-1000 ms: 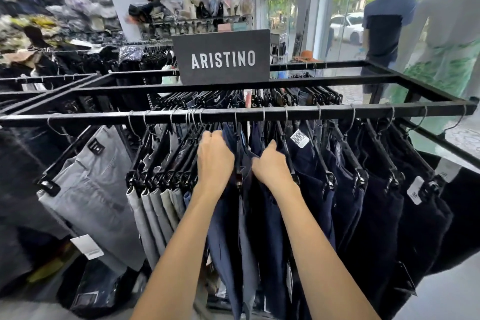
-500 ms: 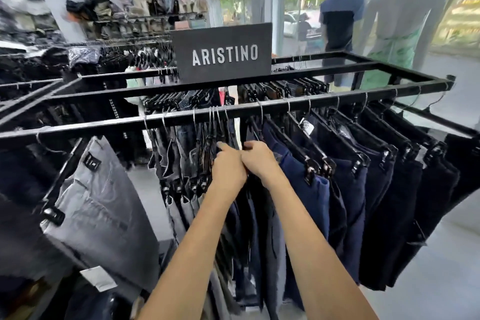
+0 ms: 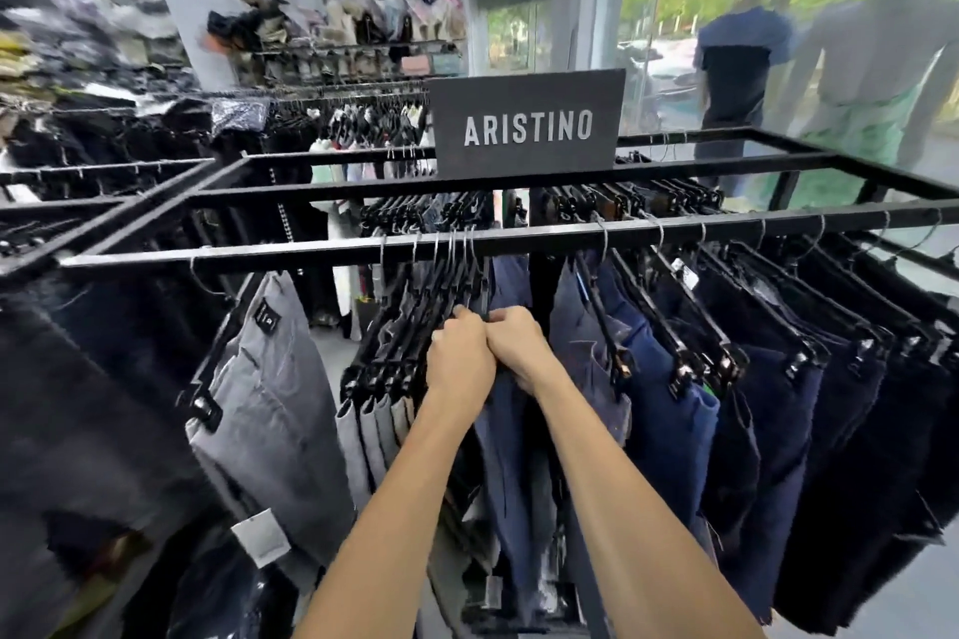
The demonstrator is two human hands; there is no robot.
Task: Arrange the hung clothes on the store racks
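One readable sign on the rack: "ARISTINO"

A dark rectangular sign (image 3: 526, 122) stood upright on the black rack (image 3: 322, 252), on the bar behind the front rail, and read "ARISTINO" in pale capital letters. Below and left of the sign, a small black label (image 3: 263, 314) sat on the waistband of the grey shorts (image 3: 275, 410), its marks too small to read. A white tag (image 3: 260, 536) hung at the lower edge of those shorts, and another white tag (image 3: 685, 274) showed below and right of the sign among the navy shorts (image 3: 669, 410); print on both was illegible.
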